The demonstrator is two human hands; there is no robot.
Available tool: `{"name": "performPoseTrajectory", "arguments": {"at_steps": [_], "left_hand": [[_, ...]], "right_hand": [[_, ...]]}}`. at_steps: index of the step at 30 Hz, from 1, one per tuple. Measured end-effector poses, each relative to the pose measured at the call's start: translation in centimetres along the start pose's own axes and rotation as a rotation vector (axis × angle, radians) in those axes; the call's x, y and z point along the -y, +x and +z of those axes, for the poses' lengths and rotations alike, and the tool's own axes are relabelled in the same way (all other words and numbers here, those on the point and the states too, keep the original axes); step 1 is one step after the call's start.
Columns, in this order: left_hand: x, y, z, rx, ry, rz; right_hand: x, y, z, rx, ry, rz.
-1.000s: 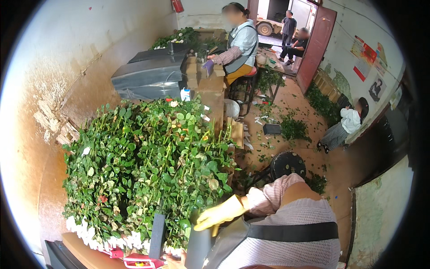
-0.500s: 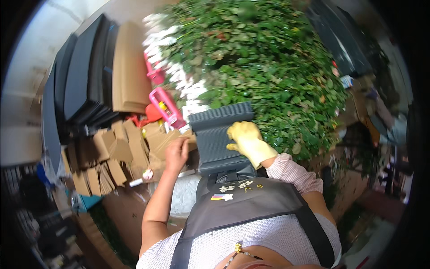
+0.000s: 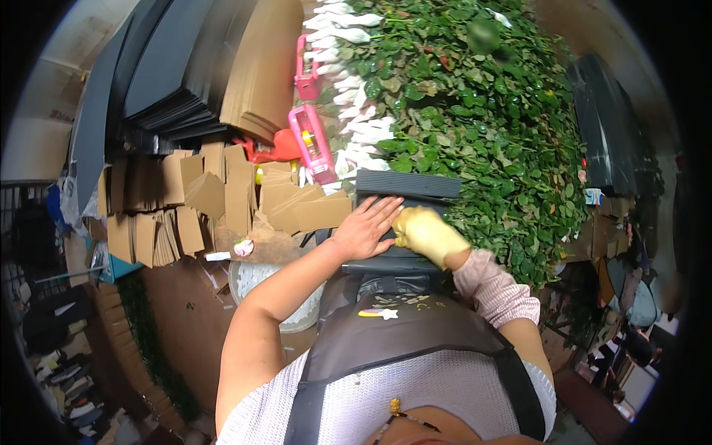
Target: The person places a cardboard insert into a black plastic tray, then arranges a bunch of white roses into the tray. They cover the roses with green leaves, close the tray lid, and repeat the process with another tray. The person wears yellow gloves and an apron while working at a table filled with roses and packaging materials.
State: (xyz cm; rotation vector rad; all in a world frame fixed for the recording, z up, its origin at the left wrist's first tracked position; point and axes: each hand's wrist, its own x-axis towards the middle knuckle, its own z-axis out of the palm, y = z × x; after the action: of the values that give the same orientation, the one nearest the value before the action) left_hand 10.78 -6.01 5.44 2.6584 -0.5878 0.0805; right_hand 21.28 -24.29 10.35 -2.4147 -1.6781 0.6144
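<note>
A black ribbed sheet (image 3: 408, 182) lies in front of me at the table's near edge, its far part raised like a ledge. My bare left hand (image 3: 368, 224) rests flat on it, fingers stretched out and close together. Beside it, almost touching its fingertips, is my right hand (image 3: 426, 231) in a yellow rubber glove. The gloved fingers are curled down against the sheet, and anything inside them is hidden. Just beyond and to the right lies a big heap of leafy green stems (image 3: 482, 141), with white sleeves (image 3: 371, 132) over their left ends.
Two pink tape dispensers (image 3: 323, 166) stand left of the stems. Cardboard pieces (image 3: 285, 204) sit at the left, below upright stacks of black sheets (image 3: 167, 67) and brown board (image 3: 263, 70). A round pale tub (image 3: 300, 315) is below the table edge, and a dark wrapped bundle (image 3: 604, 133) at the right.
My left hand has come right and down flat onto the black sheet. My gloved right hand has shifted slightly, its fingers now more bunched. The whole view has turned.
</note>
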Motion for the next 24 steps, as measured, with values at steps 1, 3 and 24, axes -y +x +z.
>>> {"name": "performPoseTrajectory", "arguments": {"at_steps": [1, 3, 24], "left_hand": [[0.1, -0.1, 0.3, -0.014, -0.007, -0.006], [0.2, -0.4, 0.1, 0.035, -0.019, -0.018], [2.1, 0.2, 3.8, 0.124, -0.034, 0.073]], "right_hand": [[0.3, 0.8, -1.4, 0.115, -0.022, -0.028], [2.5, 2.1, -3.1, 0.221, -0.156, -0.065], [10.4, 16.5, -3.9, 0.072, -0.176, 0.225]]}}
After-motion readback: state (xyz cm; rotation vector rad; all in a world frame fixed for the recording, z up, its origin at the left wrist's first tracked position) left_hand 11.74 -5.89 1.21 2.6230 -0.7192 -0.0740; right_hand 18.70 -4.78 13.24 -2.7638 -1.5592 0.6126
